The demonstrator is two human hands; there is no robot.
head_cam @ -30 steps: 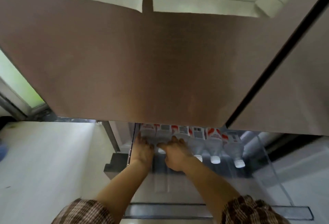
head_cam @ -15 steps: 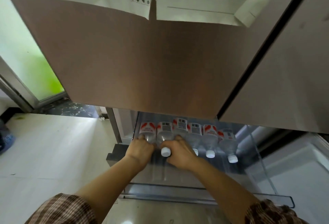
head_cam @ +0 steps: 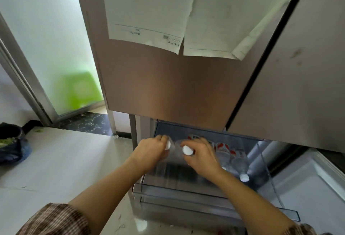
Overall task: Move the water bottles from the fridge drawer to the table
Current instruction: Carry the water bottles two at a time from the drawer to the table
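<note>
A clear fridge drawer [head_cam: 179, 195] stands pulled out below the fridge doors. Clear water bottles with white caps and red-and-white labels lie in it. My left hand [head_cam: 149, 152] is closed around one bottle, whose white cap [head_cam: 168, 145] points toward me. My right hand [head_cam: 202, 155] grips a second bottle just beside it, its cap [head_cam: 187, 150] raised above the drawer. More bottles [head_cam: 239, 162] lie side by side to the right of my right hand. The held bottles' bodies are blurred and partly hidden by my fingers.
The brown fridge door [head_cam: 168, 85] with two paper sheets [head_cam: 153, 10] hangs right above the drawer. A second grey door [head_cam: 302, 85] is at the right. Pale floor [head_cam: 65, 160] spreads left, with a dark bag [head_cam: 11, 145] at its far left edge. The table is not in view.
Both hands have closed on the two leftmost bottles and lifted them up and toward me. The camera has tilted up and back, showing more of the fridge door and floor.
</note>
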